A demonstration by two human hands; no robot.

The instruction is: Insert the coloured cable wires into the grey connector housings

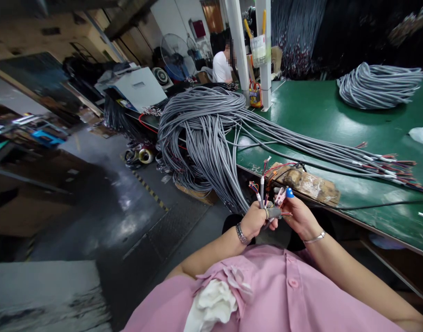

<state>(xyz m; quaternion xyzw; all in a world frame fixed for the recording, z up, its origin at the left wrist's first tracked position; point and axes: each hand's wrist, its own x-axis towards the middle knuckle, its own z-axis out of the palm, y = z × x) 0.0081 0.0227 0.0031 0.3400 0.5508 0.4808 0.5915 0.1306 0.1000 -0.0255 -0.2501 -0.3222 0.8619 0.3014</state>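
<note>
Pink-sleeved arms meet low at centre: left hand (255, 220) clenched around a grey cable end (261, 189), upright so its coloured wires fan free; right hand (299, 216) pinches them. At one o'clock, wooden block (306, 183) on green bench (336, 120).

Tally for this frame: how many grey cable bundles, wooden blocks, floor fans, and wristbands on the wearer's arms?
Grey cable bundles: 2, a big one spilling over the green table edge and a coil far right
Wooden block: 1
Floor fan: 1
Wristbands: 2, left hand and right hand
Total: 6
</note>
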